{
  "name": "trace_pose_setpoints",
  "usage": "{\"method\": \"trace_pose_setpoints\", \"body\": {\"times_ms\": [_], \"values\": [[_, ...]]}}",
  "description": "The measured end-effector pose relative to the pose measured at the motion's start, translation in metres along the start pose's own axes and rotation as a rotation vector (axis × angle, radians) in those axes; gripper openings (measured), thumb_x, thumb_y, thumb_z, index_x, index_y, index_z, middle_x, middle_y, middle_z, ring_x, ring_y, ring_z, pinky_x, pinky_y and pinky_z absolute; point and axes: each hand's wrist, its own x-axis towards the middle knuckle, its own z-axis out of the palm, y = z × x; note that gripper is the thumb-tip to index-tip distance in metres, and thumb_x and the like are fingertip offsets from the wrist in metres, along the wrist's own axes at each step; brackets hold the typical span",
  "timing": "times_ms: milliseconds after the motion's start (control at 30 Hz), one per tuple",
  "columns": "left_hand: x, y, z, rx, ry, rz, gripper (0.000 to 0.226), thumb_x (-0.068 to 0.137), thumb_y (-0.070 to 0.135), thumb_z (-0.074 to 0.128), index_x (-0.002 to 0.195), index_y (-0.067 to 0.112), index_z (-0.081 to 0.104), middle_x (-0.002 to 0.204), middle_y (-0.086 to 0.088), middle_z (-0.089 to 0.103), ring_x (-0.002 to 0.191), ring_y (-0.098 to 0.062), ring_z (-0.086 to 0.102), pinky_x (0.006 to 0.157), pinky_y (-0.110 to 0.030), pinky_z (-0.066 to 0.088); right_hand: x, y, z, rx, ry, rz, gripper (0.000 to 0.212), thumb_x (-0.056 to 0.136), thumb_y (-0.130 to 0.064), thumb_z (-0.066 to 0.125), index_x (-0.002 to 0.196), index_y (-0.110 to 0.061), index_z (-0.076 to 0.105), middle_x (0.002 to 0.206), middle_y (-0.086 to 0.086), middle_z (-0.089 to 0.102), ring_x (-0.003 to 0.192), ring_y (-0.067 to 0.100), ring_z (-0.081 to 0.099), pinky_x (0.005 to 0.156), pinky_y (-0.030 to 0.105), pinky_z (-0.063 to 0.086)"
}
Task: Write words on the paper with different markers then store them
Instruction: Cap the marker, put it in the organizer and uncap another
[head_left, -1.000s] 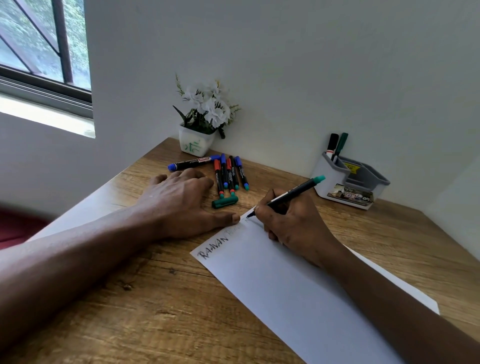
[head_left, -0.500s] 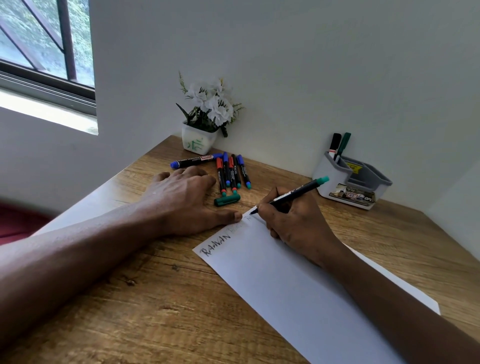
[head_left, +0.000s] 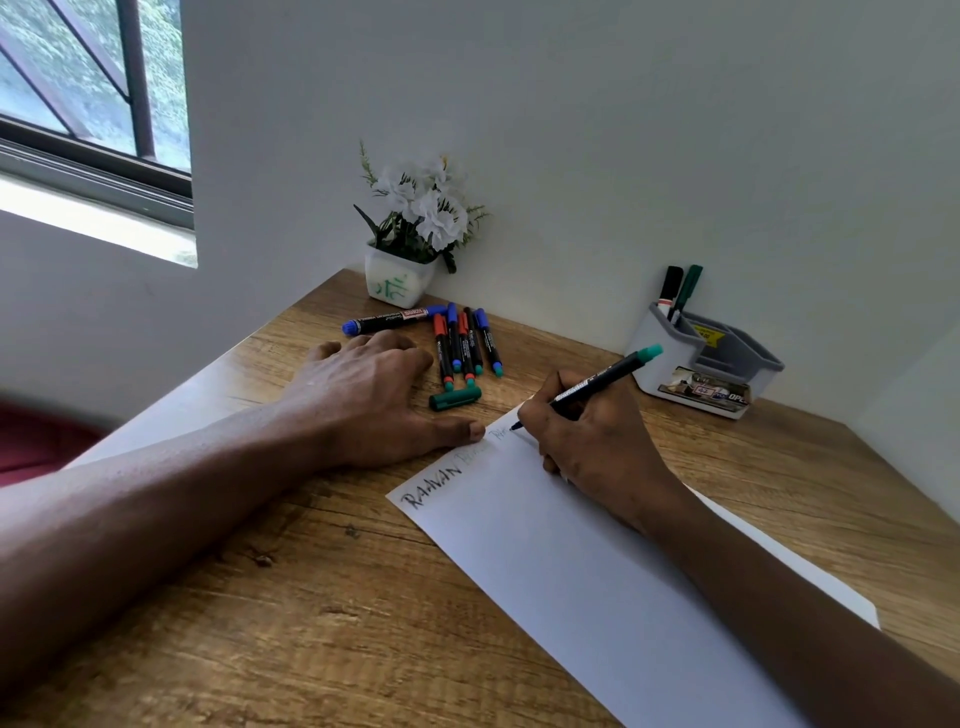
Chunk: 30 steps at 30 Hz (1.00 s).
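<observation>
1. Now the paper (head_left: 597, 587) lies flat on the wooden desk (head_left: 260, 623), slanting from near the middle toward the lower right.
2. The right hand (head_left: 597, 441) is curled tight around a black marker (head_left: 592, 387) with a teal end. Its tip touches the top edge of the paper.
3. The left hand (head_left: 374, 400) is spread open and flat on the desk. Its thumb presses on the paper's top edge.
4. "RAAVAN" is written in black at the paper's corner. A pale word comes next, too faint to read. A few new blue letters sit by the tip; a second ago that spot was blank.
5. A green cap (head_left: 455, 399) lies just beside the left hand, and loose markers (head_left: 462, 343) lie behind it.
6. A grey holder (head_left: 706, 364) with two markers stands by the wall. A flower pot (head_left: 400, 283) sits in the corner.
</observation>
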Motion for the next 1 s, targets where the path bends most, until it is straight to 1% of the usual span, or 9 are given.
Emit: {"method": "trace_pose_setpoints", "body": {"times_ms": [67,133,233,333,500,700,833,933,1000], "values": [[0.0001,-0.0004,-0.0002,0.002,0.006,0.003,0.105,0.070,0.095,0.040,0.156,0.034,0.032,0.165,0.007,0.027,0.149,-0.018,0.028,0.119,-0.047,0.022,-0.0008,-0.0003,0.0003,0.002,-0.004,-0.005,0.015,0.089,-0.005,0.068,0.076,0.000,0.062,0.050,0.004,0.058,0.040,0.011,0.052,0.041,0.019,0.042],[0.0002,-0.0008,-0.0001,-0.002,0.004,0.002,0.105,0.070,0.095,0.041,0.156,0.034,0.032,0.165,0.007,0.027,0.149,-0.018,0.028,0.120,-0.047,0.022,-0.0016,0.0004,0.0012,-0.015,0.009,-0.009,0.019,0.090,-0.009,0.069,0.072,-0.007,0.063,0.051,0.002,0.060,0.041,0.011,0.054,0.043,0.021,0.045],[0.0008,-0.0006,0.0004,0.003,0.002,0.001,0.106,0.070,0.095,0.040,0.155,0.034,0.033,0.164,0.006,0.028,0.149,-0.018,0.028,0.119,-0.047,0.023,-0.0016,0.0003,0.0014,-0.054,0.040,-0.020,0.021,0.089,-0.012,0.069,0.069,-0.009,0.062,0.049,0.000,0.059,0.040,0.011,0.053,0.044,0.023,0.046],[0.0013,-0.0008,0.0008,0.001,-0.002,-0.003,0.106,0.069,0.095,0.040,0.155,0.034,0.033,0.164,0.006,0.028,0.149,-0.019,0.029,0.118,-0.047,0.024,-0.0017,-0.0004,0.0014,-0.028,0.028,0.001,0.020,0.088,-0.008,0.069,0.070,-0.010,0.063,0.050,0.001,0.059,0.041,0.011,0.052,0.043,0.022,0.045],[0.0009,-0.0001,-0.0005,0.001,-0.003,-0.005,0.106,0.069,0.095,0.040,0.155,0.035,0.033,0.164,0.006,0.028,0.149,-0.019,0.029,0.118,-0.048,0.024,-0.0019,-0.0015,-0.0003,0.005,0.029,0.027,0.022,0.089,-0.006,0.067,0.068,-0.010,0.061,0.049,0.002,0.059,0.040,0.011,0.052,0.040,0.018,0.041],[0.0007,-0.0003,-0.0006,-0.006,-0.009,-0.007,0.105,0.070,0.095,0.041,0.155,0.034,0.033,0.164,0.006,0.028,0.149,-0.020,0.029,0.119,-0.049,0.024,0.0001,0.0009,0.0016,-0.001,0.051,0.040,0.019,0.089,-0.008,0.068,0.071,-0.010,0.063,0.051,0.000,0.061,0.041,0.010,0.054,0.042,0.020,0.042],[-0.0003,-0.0004,-0.0005,-0.013,0.001,-0.004,0.105,0.070,0.095,0.041,0.155,0.035,0.033,0.164,0.006,0.029,0.148,-0.019,0.030,0.119,-0.047,0.024,0.0013,0.0012,0.0019,-0.027,0.061,0.055,0.014,0.088,-0.008,0.069,0.075,-0.004,0.064,0.048,0.000,0.058,0.038,0.010,0.052,0.039,0.019,0.041],[-0.0001,-0.0003,-0.0003,-0.021,0.011,0.004,0.104,0.070,0.096,0.040,0.154,0.035,0.035,0.163,0.007,0.029,0.148,-0.018,0.031,0.119,-0.047,0.023,0.0008,0.0016,0.0014,0.003,0.055,0.071,0.016,0.090,-0.006,0.067,0.074,-0.005,0.064,0.050,0.002,0.059,0.040,0.010,0.052,0.038,0.018,0.039],[-0.0006,-0.0005,-0.0001,-0.026,0.012,0.000,0.104,0.070,0.095,0.041,0.154,0.035,0.035,0.164,0.006,0.029,0.148,-0.018,0.030,0.119,-0.047,0.023,0.0011,0.0030,0.0018,0.008,0.064,0.076,0.014,0.090,-0.005,0.067,0.076,-0.003,0.064,0.049,0.001,0.059,0.039,0.010,0.052,0.038,0.019,0.039]]}}
